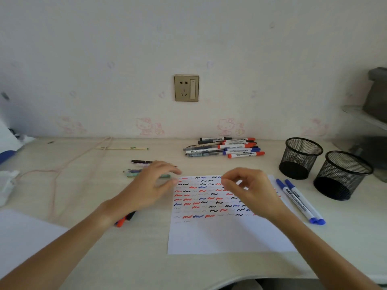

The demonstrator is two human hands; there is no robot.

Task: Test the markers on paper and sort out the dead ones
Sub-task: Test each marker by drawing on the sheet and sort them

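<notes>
From your head camera, take the sheet of paper [226,233] as the landmark: it lies flat on the desk [129,258], its upper half covered in red, blue and black squiggles. Your left hand [150,185] hovers at its upper left corner, fingers loosely spread and holding nothing. Your right hand [251,191] hangs over its upper right part, fingers loosely curled with thumb and forefinger close together; you cannot tell whether they pinch anything. Just right of the paper lie two blue markers [299,200] side by side. Beyond it, near the wall, sits a pile of markers [226,147]. Further right stand two black mesh cups [322,168]. Left of the paper, more pens [138,168] lie partly under your left hand.
</notes>
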